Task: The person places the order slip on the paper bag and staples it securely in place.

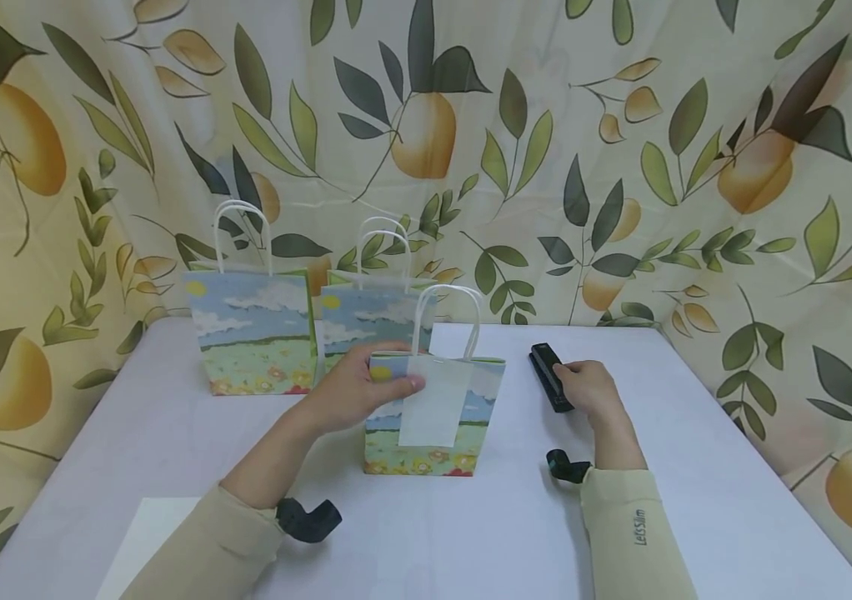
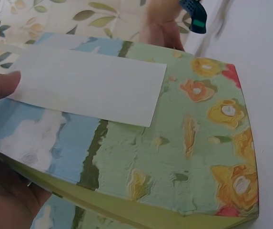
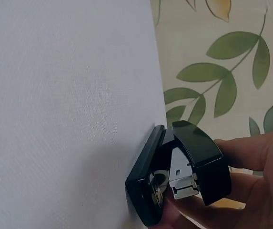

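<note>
Your left hand (image 1: 354,387) pinches a paper bag (image 1: 420,462), thumb upon the white card (image 1: 433,408) at its front | your right hand (image 1: 593,387) grips a black stapler (image 1: 548,379) at its fingertips | your right sleeve (image 1: 636,533), behind that hand, reads "Let'sSlim" | another bag (image 1: 253,333) stands beyond your left hand

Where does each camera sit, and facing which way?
Head: head-worn, facing forward and down at the front bag and stapler; left hand, right hand, sleeves show.
Left wrist: on that wrist, facing the front bag and white slip; left hand partly shows, right hand beyond.
Right wrist: on that wrist, facing the stapler; right hand partly shows.
Head and left wrist share the white slip.
</note>
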### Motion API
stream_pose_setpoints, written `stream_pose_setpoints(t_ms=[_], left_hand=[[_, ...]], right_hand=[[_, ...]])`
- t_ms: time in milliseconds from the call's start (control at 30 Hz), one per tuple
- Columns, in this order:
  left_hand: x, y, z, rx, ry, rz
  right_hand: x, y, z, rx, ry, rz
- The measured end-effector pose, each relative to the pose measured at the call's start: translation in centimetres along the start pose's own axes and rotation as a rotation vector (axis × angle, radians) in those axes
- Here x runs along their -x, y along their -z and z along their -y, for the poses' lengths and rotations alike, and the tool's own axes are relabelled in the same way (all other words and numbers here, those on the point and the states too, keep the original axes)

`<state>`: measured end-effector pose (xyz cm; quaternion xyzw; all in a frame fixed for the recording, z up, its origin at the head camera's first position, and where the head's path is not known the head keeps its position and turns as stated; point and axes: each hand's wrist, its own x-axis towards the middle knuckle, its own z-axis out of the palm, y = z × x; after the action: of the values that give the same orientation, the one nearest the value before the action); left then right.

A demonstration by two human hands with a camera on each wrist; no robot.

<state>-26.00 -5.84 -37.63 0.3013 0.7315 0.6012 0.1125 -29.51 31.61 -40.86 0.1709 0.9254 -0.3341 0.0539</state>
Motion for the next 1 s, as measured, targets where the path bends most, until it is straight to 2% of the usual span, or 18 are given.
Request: stream_pose_setpoints(t_ms=[233, 367, 467, 600, 700, 867, 1000], left_hand=[[0.1, 0.9, 0.1, -0.009, 0.041, 0.036], [0.2, 1.7, 0.4, -0.062, 0.046, 0.057], [0.4, 2.3, 0.6, -0.11, 0.046, 0.093], [0.9, 2.8, 0.7, -0.131, 0.067, 0.157], [1.0, 3.1, 0.7, -0.139, 0.089, 0.179], [1.0, 3.6, 0.5, -0.121, 0.098, 0.153], [1.0, 4.0, 0.1, -0.093, 0.058, 0.12]], right_hand=[[-0.2, 0.1, -0.3, -0.01, -0.041, -0.009], [-0.2, 0.1, -0.4, -0.016, -0.051, -0.025], [0.2, 0.3, 0.0, -0.023, -0.023, -0.047], [1.1, 0.9, 1.5, -0.078, 0.08, -0.047], [2.3, 1.6, 3.0, -0.167, 0.184, 0.01], [4.1, 2.6, 4.6, -0.278, 0.353, 0.117], [5.0, 2.8, 5.2, -0.337, 0.553, 0.205]])
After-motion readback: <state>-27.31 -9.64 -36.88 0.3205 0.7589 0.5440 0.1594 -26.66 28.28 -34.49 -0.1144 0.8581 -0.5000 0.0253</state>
